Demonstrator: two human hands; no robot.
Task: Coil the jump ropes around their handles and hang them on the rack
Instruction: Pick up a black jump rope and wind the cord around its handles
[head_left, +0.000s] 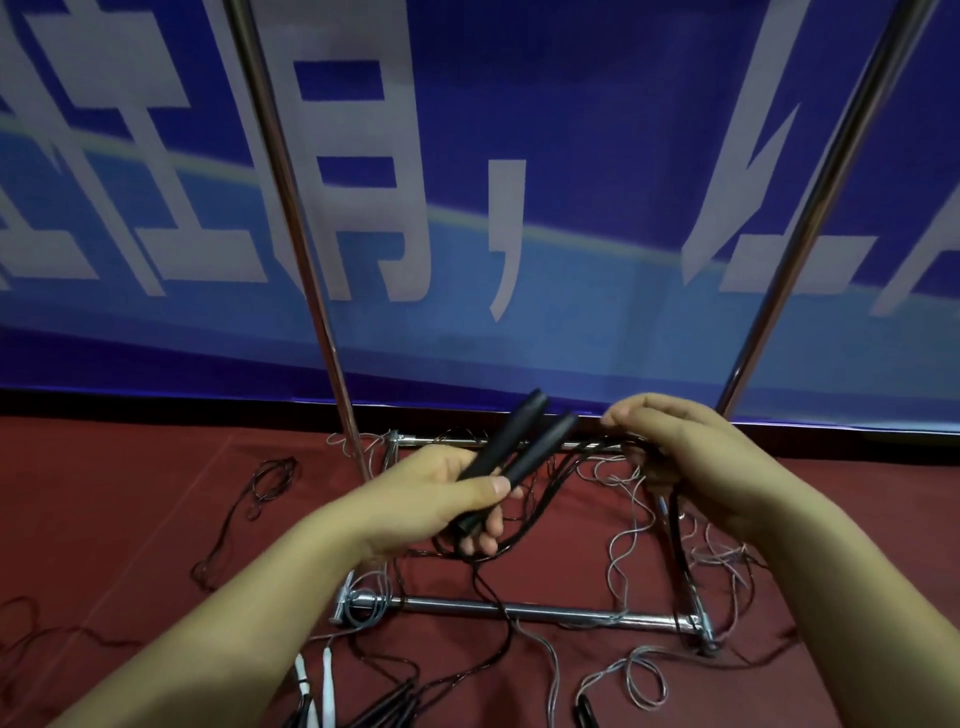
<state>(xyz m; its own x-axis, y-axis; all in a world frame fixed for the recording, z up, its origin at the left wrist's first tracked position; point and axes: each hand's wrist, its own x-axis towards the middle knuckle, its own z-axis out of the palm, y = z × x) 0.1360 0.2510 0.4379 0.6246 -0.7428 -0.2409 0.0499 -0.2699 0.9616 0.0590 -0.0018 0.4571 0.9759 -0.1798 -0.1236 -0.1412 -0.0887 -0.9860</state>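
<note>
Loose jump ropes (631, 680) lie tangled on the red floor (130, 519) at the bottom of the frame. At centre, the left hand (441, 499) grips two black handles (514, 447); the right hand (691, 457) curls around their black cord (582, 452). Behind them stands the chrome rack (519, 609) before a blue banner (571, 156).

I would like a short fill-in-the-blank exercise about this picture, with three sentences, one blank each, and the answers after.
1. The left hand grips ____ black handles side by side.
2. The right hand holds a bundle of black ____ that runs from the handles.
3. The metal rack base stands on a ____ floor, with loose ropes around it.

Missing words: two; rope; red
</note>
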